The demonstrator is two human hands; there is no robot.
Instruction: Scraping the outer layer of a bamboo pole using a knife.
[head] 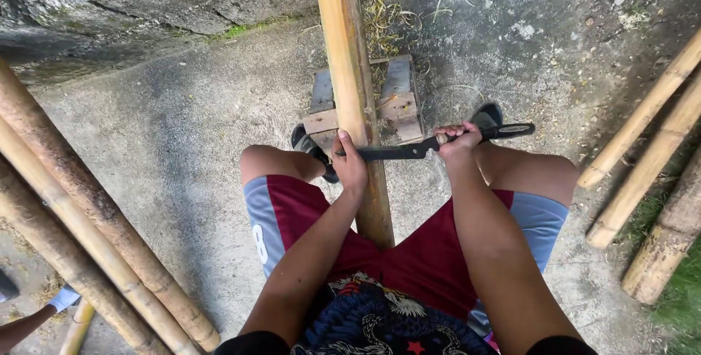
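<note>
Bamboo pole (353, 92) across the lap, blade (394, 152) laid crosswise on it — mid-stroke of scraping or shaving, by the look of it.

Concrete floor (182, 143) underfoot; stacked bamboo poles (95, 253) leaning at left, more poles (650, 172) at right edge. Worked pole running from between the thighs away over a small wooden block stand (398, 99), resting on or just above it; contact not clear. Dry shavings (383, 19) beyond the stand. Left hand (349, 165) closed around the pole, pressed against the blade's back end. Right hand (458, 139) clenched on the dark handle (504, 131), blade edge touching the pole's right flank. Judged: skin-trimming step under way. Next stroke likely needs steady two-handed pull along the pole, shallow blade angle, left fingers kept clear of the edge.
</note>
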